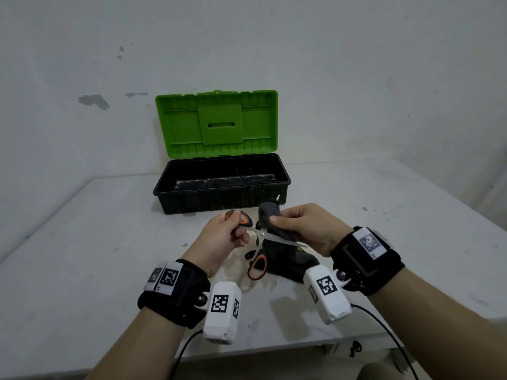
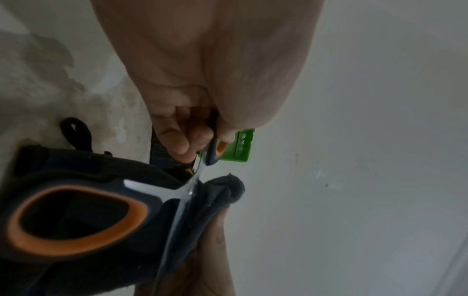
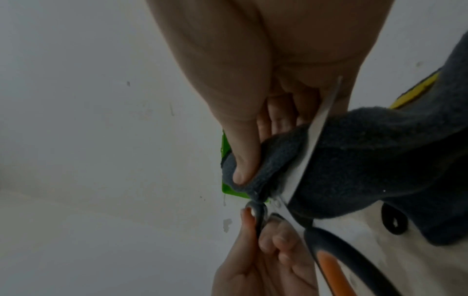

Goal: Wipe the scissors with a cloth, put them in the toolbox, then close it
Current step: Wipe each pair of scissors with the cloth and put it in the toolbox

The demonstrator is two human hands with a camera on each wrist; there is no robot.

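Observation:
The scissors point(image 1: 262, 237) have orange-and-black handles and stand spread wide above the table. My left hand point(image 1: 225, 231) grips their upper handle loop point(image 1: 238, 217); the lower loop point(image 1: 258, 266) hangs free. My right hand point(image 1: 299, 227) pinches a dark grey cloth point(image 1: 270, 212) folded over one blade by the pivot. In the left wrist view the scissors point(image 2: 187, 192) press into the cloth point(image 2: 217, 192). In the right wrist view a bare blade point(image 3: 311, 144) crosses the cloth point(image 3: 367, 160) under my thumb. The toolbox point(image 1: 222, 187) stands behind, black, its green lid point(image 1: 216, 123) upright.
The white table point(image 1: 96, 256) carries the toolbox near the wall. The rest of the cloth trails down onto the table under my right hand, with a yellow label point(image 1: 300, 249) showing. Cables hang off the front edge.

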